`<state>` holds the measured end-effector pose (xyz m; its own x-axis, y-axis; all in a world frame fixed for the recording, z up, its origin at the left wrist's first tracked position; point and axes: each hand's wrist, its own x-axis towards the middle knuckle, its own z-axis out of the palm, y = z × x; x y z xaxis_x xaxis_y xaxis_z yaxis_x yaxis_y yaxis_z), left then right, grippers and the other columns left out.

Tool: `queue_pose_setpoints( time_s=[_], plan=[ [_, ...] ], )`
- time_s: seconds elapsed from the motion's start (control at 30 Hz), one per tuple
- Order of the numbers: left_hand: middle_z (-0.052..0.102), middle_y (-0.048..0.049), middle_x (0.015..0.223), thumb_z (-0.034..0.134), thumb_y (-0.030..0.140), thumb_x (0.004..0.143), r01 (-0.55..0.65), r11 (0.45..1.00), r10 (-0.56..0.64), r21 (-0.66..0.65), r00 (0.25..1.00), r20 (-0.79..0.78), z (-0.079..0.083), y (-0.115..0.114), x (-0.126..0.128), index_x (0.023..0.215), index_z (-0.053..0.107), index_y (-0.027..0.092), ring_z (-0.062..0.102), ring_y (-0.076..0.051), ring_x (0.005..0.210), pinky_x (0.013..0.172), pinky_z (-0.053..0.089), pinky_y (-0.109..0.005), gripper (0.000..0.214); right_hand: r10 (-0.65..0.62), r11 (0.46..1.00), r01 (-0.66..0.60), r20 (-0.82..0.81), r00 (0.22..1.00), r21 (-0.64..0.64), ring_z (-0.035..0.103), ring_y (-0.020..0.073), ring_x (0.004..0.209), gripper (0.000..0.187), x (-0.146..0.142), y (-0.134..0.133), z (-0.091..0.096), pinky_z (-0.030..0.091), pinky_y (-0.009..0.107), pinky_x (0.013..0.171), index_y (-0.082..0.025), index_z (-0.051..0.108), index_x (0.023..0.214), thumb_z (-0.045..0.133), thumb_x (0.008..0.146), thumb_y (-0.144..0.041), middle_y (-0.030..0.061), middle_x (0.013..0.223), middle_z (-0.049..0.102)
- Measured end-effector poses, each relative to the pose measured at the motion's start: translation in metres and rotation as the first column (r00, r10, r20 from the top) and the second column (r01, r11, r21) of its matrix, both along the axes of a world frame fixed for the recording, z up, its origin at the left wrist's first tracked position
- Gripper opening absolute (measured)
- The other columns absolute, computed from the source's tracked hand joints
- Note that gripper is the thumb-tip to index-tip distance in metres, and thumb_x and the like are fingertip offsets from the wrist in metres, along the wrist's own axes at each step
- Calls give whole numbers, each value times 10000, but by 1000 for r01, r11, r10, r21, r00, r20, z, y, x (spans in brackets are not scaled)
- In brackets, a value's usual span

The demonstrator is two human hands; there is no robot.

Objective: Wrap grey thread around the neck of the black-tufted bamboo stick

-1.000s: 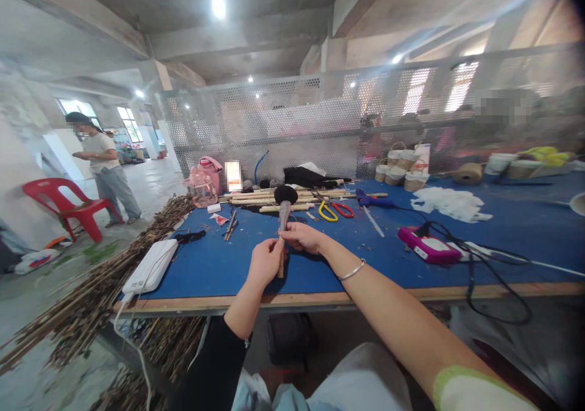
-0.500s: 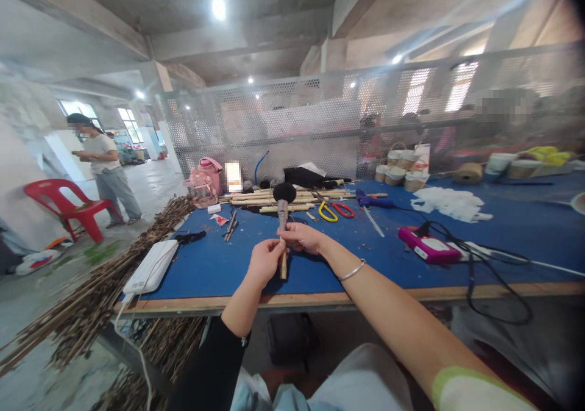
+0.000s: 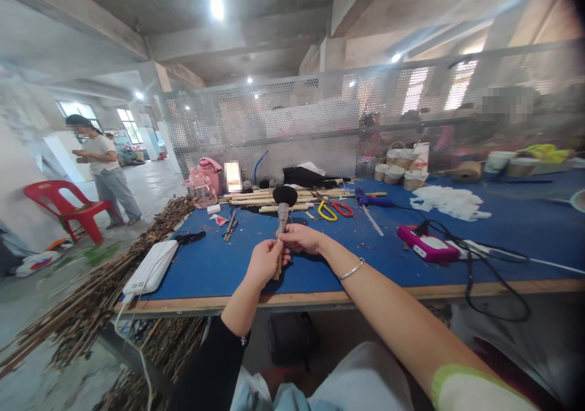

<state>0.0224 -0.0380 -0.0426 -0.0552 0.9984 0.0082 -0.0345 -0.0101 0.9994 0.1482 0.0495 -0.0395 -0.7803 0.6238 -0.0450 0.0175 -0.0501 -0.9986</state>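
Note:
Both my hands close on a short wooden stick (image 3: 278,269) with a round black head (image 3: 285,196) at its far end and a grey wrapping (image 3: 283,216) below the head. My left hand (image 3: 265,258) pinches the stick near its lower part. Just above it, the fingers of my right hand (image 3: 299,238) are shut round the bottom of the wrapping. Beyond the black head lie several pale wooden sticks (image 3: 256,199). To their right are scissors with a yellow handle (image 3: 328,211) and a pair with a red handle (image 3: 343,210).
A blue glue gun (image 3: 372,200), a magenta box (image 3: 427,244) with black cables and white fluffy material (image 3: 450,202) lie on the right. A white power strip (image 3: 152,268) is at the left edge. Dried stalks (image 3: 114,264) lean beside the table. A person (image 3: 107,164) stands beyond a red chair (image 3: 77,207).
The lower end of the stick has swung slightly left, and the stick now tilts more. My left fingers wrap further over it. Both hands stay almost in place.

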Motion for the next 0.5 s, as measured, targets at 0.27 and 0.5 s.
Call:
queue_pose_setpoints(
  time_s=[0.27, 0.5],
  plan=[
    [433, 68, 543, 457, 375, 832, -72, 992, 60, 101, 991, 118, 3, -3, -1, 986, 513, 154, 322, -30, 370, 344, 216, -146, 275, -130, 969, 122, 23, 991, 214, 266, 40, 351, 403, -1, -2, 4, 206, 171, 369, -174, 493, 942, 693, 629, -332, -110, 464, 398],
    [507, 40, 723, 535, 370, 803, -223, 910, 70, 350, 914, 400, 29, -33, -15, 940, 459, 211, 479, -48, 544, 484, 388, -158, 223, -711, 553, 686, -161, 684, 474, 437, 118, 548, 155, 12, 16, 8, 310, 220, 520, -176, 555, 696, 606, 665, -320, -28, 539, 489]
  ],
)
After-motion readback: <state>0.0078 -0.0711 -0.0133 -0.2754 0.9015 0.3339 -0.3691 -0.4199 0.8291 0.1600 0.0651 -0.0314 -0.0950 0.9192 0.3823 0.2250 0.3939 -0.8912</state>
